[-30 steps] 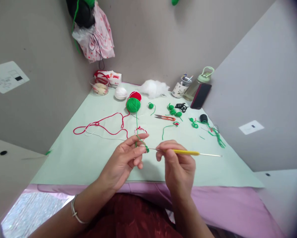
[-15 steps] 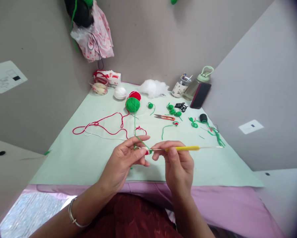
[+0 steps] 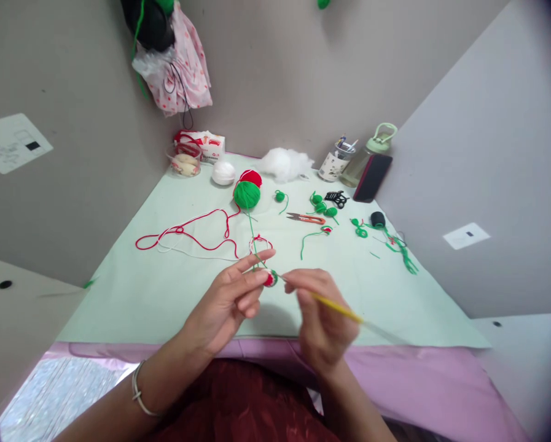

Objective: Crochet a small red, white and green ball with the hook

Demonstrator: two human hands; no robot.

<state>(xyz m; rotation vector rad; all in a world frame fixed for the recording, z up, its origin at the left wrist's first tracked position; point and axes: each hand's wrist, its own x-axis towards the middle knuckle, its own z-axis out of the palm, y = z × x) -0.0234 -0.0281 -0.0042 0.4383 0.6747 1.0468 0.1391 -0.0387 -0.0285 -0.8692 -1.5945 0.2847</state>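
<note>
Between thumb and fingers, my left hand pinches a small round crochet piece, red inside with a white and green edge. Green yarn runs from the green yarn ball over my raised left index finger to the piece. My right hand is closed around a crochet hook with a yellow handle, slanting down to the right. The hook's tip is at the green edge of the piece; whether it sits in a stitch is too small to tell.
Orange-handled thread snips, small green crocheted balls and a small red-and-green piece lie beyond my hands. White stuffing, a pen cup, a phone and a bottle stand along the back.
My right hand has tilted the hook, its handle end swinging down and toward me. The crochet piece has turned, so more of its red face shows. My left fingers have curled in slightly.
</note>
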